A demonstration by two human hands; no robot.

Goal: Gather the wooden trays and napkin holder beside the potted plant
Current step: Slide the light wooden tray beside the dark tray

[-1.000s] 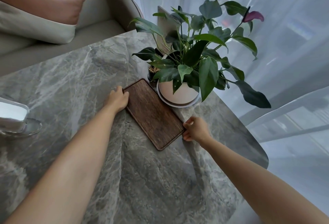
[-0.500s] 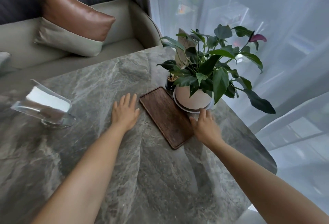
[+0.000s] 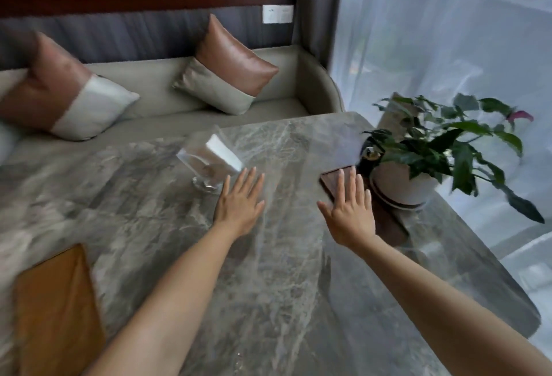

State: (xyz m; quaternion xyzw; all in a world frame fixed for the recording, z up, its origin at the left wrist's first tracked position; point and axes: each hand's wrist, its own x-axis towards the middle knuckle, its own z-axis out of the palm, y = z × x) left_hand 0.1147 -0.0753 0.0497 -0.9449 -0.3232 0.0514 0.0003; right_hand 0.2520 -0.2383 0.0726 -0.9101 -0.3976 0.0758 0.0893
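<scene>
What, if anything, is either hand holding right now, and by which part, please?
Nothing is held. The left hand is open, fingers spread, near the napkin holder. The right hand is open over the dark wooden tray.

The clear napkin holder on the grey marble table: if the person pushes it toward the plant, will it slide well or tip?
The clear napkin holder stands on a small round foot, so a high push may tip it. The grey marble table looks polished, so a low push probably slides it easily. It looks like glass or acrylic, perhaps fragile.
</scene>
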